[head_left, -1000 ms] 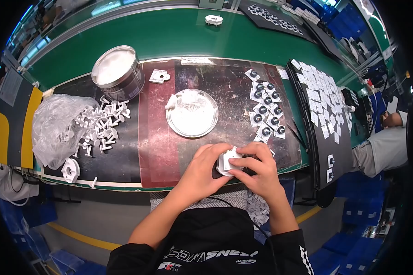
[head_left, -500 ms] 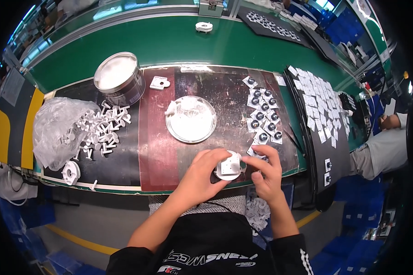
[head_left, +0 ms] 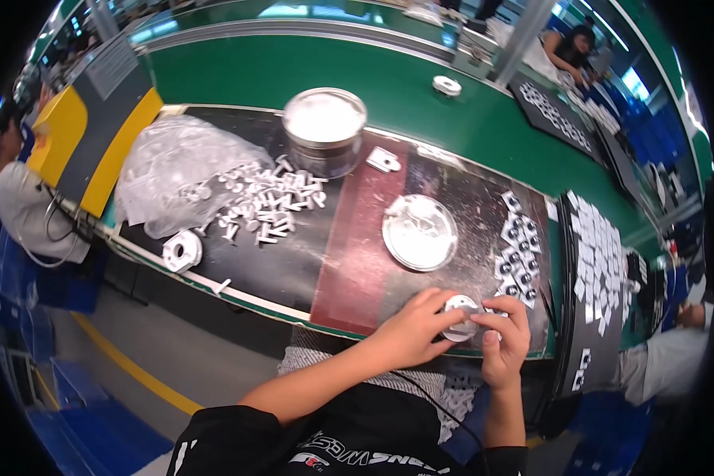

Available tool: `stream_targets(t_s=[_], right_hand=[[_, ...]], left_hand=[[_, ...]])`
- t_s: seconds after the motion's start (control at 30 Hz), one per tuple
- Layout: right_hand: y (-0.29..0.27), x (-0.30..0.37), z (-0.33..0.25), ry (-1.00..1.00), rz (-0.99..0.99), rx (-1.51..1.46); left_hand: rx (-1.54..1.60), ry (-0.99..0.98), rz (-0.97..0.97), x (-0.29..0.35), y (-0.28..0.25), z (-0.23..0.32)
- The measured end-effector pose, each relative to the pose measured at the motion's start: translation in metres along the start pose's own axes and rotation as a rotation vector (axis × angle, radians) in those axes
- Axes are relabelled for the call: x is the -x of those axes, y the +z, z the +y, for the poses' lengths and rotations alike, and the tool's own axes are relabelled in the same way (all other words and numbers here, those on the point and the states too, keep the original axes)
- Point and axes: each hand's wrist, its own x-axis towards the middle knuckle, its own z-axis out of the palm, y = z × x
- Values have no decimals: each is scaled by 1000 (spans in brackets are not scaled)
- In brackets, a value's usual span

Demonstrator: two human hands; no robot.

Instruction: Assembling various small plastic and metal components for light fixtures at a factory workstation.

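Observation:
My left hand [head_left: 416,332] grips a round white plastic part [head_left: 462,328] by its left side, at the near edge of the bench. The fingers of my right hand [head_left: 506,337] are bent in against the part's right side; what they pinch, if anything, is too small and blurred to make out. Just beyond my hands lies a shiny round metal lid [head_left: 420,232] with whitish smears on it. Small square white pieces with black round centres [head_left: 517,246] stand in a cluster beyond my right hand.
Left are a pile of white plastic pins [head_left: 274,202], a clear plastic bag [head_left: 178,163] and a white ring-shaped part [head_left: 182,251]. An open tin [head_left: 325,151] stands behind. White pieces cover a black board [head_left: 591,317] on the right. Another person's sleeve [head_left: 666,361] shows far right.
The view has swung left, so the bench appears shifted right and tilted. My right fingertips have closed in on the round part, which my left hand still holds.

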Motion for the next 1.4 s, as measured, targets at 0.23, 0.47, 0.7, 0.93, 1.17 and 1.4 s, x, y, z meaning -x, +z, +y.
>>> stream_targets(t_s=[0.23, 0.47, 0.7, 0.93, 1.17, 1.4], right_hand=[[61, -104, -59, -235, -381, -127], [184, -188, -47, -326, -515, -25], [246, -218, -38, -347, -693, 309], [236, -217, -48, -359, -585, 88], [128, -202, -51, -342, -507, -76], [54, -173, 28, -31, -381, 137]], left_hand=[[7, 64, 177, 10, 17, -19], [6, -30, -76, 9, 9, -13], [77, 10, 13, 9, 11, -15], [78, 16, 11, 9, 13, -13], [89, -43, 9, 7, 1, -8], [45, -4, 12, 1, -3, -3]])
